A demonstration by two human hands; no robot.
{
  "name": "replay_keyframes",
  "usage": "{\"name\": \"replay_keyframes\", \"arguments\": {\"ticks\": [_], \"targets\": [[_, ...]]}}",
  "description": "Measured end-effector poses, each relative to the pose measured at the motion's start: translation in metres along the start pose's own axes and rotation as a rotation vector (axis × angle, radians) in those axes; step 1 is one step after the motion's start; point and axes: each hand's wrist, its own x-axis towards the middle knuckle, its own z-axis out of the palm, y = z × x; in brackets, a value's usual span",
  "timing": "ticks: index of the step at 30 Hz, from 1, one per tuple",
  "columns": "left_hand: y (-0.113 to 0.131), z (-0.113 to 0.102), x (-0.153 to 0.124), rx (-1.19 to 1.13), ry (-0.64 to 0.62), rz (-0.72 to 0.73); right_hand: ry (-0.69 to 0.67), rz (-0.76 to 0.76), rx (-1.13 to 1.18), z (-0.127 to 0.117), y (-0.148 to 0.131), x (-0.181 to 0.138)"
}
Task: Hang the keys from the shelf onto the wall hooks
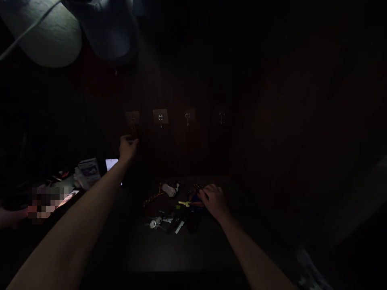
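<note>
The scene is very dark. My left hand (128,147) is raised to the leftmost wall hook (133,119), fingers closed on something small that hangs just under it. Three more adhesive hooks (160,117) run to the right along the dark wall. My right hand (214,200) rests on a pile of keys and key rings (169,209) on a dark table, its fingers curled over a bunch with a yellow tag (184,204). Whether it grips that bunch is unclear.
A lit phone screen (111,164) and a white packet (87,171) lie at the left of the table. Caps (45,36) hang on the wall at top left. Another person's hand (9,217) shows at the far left edge.
</note>
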Motion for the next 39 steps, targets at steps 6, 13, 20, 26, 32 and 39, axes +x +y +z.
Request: {"name": "replay_keyframes", "arguments": {"ticks": [6, 13, 20, 26, 32, 39], "targets": [[-0.033, 0.015, -0.060, -0.199, -0.071, -0.009, 0.000, 0.024, -0.015, 0.001, 0.001, 0.000], [-0.065, 0.036, -0.141, -0.258, -0.331, 0.010, -0.008, 0.057, -0.006, 0.001, 0.001, 0.000], [-0.061, 0.046, -0.196, -0.106, -0.671, 0.307, -0.054, 0.128, 0.021, 0.000, 0.002, 0.002], [-0.058, 0.051, -0.214, 0.183, -0.769, 0.549, -0.115, 0.177, 0.014, 0.003, 0.003, 0.001], [-0.055, 0.033, -0.215, 0.166, -0.849, 0.602, -0.130, 0.134, 0.024, 0.004, 0.002, -0.001], [-0.050, 0.023, -0.214, 0.084, -0.909, 0.507, 0.008, 0.089, 0.113, 0.000, 0.000, -0.001]]}}
